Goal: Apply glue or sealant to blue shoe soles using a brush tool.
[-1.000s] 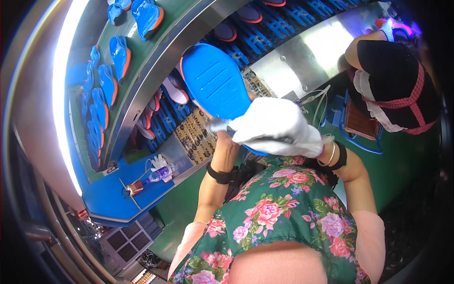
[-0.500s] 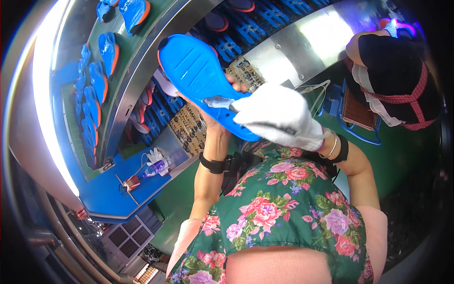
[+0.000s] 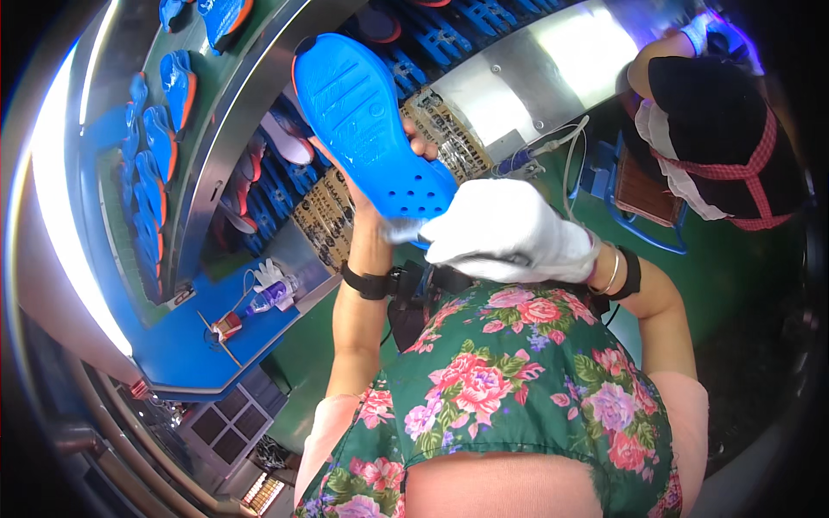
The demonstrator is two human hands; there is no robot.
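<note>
A blue insole [image 3: 350, 116] with a thin orange edge is tilted up in front of me, its face showing ridges and several small holes near the lower end. My left hand [image 3: 366, 204] holds it from behind, with fingertips curled over its right edge. My right hand [image 3: 509, 229], in a white knit glove, is closed around a brush [image 3: 401, 231] whose handle is mostly hidden. The blurred bristles lie at the insole's lower end, below the holes.
A green conveyor [image 3: 194, 129] with several blue, orange-edged insoles runs along the left. A purple-labelled bottle [image 3: 269, 296] lies on a blue surface [image 3: 186, 345]. Under the metal frame sit more insoles. Another person [image 3: 712, 138] works at right, near a blue-framed stool [image 3: 643, 190].
The brush has moved from the middle of the insole down to its lower end. The insole has shifted slightly up, and its holes now show.
</note>
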